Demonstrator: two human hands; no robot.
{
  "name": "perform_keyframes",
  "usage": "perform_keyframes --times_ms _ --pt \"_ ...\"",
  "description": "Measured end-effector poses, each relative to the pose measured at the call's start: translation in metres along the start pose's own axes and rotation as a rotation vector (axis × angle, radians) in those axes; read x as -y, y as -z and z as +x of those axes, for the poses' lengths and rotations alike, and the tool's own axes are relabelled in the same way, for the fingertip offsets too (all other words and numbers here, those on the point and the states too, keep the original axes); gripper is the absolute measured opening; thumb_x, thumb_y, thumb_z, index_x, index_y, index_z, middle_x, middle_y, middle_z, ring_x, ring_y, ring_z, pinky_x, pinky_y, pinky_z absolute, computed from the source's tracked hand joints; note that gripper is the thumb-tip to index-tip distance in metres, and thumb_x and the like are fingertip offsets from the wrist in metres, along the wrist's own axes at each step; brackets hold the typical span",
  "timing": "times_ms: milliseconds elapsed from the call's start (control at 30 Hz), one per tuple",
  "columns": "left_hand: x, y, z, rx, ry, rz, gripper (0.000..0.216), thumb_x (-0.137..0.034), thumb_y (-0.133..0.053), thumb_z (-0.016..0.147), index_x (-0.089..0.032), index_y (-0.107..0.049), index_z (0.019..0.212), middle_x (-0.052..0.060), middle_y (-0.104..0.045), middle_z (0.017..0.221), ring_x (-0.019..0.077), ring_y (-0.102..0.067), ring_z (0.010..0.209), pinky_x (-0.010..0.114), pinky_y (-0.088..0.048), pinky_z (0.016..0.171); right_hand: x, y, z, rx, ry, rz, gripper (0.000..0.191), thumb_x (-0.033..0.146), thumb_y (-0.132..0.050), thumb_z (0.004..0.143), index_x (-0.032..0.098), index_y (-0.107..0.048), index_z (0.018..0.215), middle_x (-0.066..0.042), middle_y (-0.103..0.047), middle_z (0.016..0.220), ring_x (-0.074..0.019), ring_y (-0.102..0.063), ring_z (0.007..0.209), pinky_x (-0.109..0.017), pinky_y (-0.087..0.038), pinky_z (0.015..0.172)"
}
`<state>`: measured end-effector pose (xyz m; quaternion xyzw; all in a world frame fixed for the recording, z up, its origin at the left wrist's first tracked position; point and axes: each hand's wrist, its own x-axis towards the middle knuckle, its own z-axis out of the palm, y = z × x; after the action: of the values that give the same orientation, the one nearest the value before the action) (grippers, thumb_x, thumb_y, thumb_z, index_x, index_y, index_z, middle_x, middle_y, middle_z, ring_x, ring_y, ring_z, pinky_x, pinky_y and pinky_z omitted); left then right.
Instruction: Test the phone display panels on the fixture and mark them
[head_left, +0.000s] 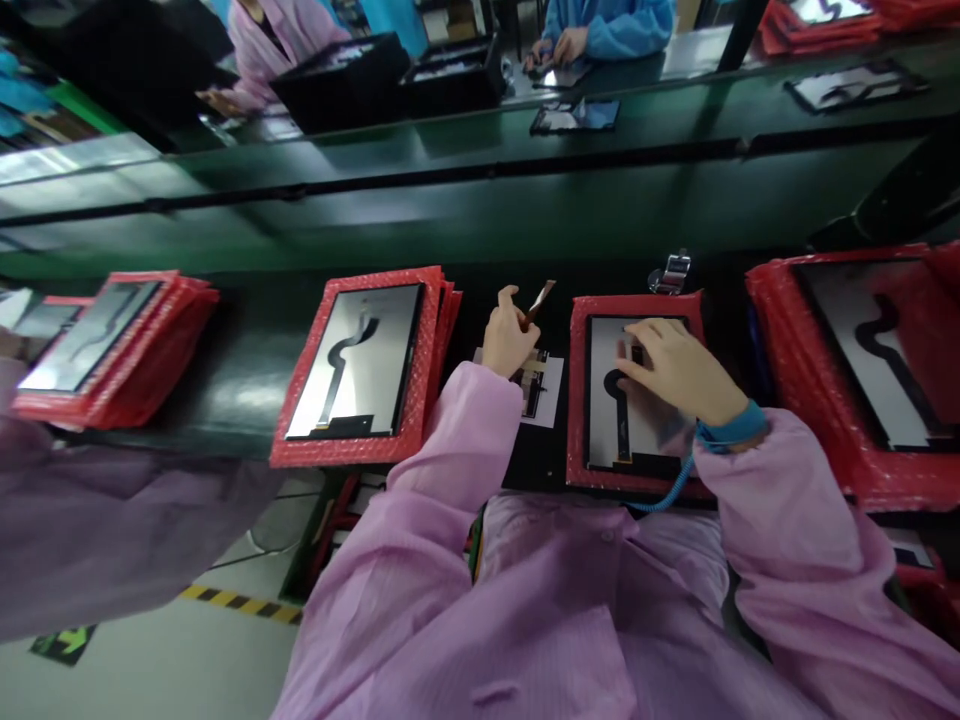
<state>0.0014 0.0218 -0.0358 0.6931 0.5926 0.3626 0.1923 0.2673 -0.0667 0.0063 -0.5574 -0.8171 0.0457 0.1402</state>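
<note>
My left hand is raised over a white sheet and pinches a thin brown strip between thumb and fingers. My right hand lies on a grey display panel with a black flex cable, fingers pressed flat near the cable's top. The panel rests in a red bubble-wrap sleeve on the bench before me. A blue wrist strap with a coiled cord circles my right wrist.
Similar panels on red bubble wrap lie in stacks at left, far left and right. A metal clip sits behind the panel. A green conveyor runs across; people work on its far side beside black trays.
</note>
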Motion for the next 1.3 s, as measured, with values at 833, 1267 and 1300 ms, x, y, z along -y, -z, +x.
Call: perform_keyframes --times_ms 833,1267,1300 --pt "-0.023 0.008 -0.004 0.062 -0.121 -0.51 0.022 -0.041 -0.065 0.1 -0.02 -0.072 0.098 0.002 -0.075 0.084 0.0143 -0.073 0.082 0.028 -0.058 0.082 0.039 0.003 -0.011 0.133 -0.083 0.349 0.066 0.032 -0.067 0.088 0.022 -0.046 0.15 -0.015 -0.061 0.133 -0.0348 -0.061 0.122 -0.054 -0.059 0.098" --pt "-0.027 0.019 -0.01 0.363 -0.26 -0.435 0.023 -0.031 -0.065 0.096 -0.02 -0.068 0.076 -0.001 -0.066 0.071 0.0171 -0.067 0.079 0.042 -0.05 0.101 0.041 -0.025 -0.004 0.065 -0.232 1.241 0.06 0.077 -0.032 0.097 0.025 -0.062 0.095 -0.008 -0.068 0.118 -0.0197 -0.065 0.089 -0.037 -0.056 0.079" --pt "-0.029 0.02 -0.01 0.379 -0.258 -0.417 0.024 -0.028 -0.066 0.094 -0.021 -0.066 0.072 -0.002 -0.065 0.069 0.0175 -0.066 0.079 0.045 -0.047 0.106 0.04 -0.024 -0.002 0.06 -0.211 1.22 0.059 0.076 -0.034 0.098 0.024 -0.06 0.086 -0.007 -0.068 0.114 -0.0196 -0.063 0.089 -0.037 -0.055 0.082"
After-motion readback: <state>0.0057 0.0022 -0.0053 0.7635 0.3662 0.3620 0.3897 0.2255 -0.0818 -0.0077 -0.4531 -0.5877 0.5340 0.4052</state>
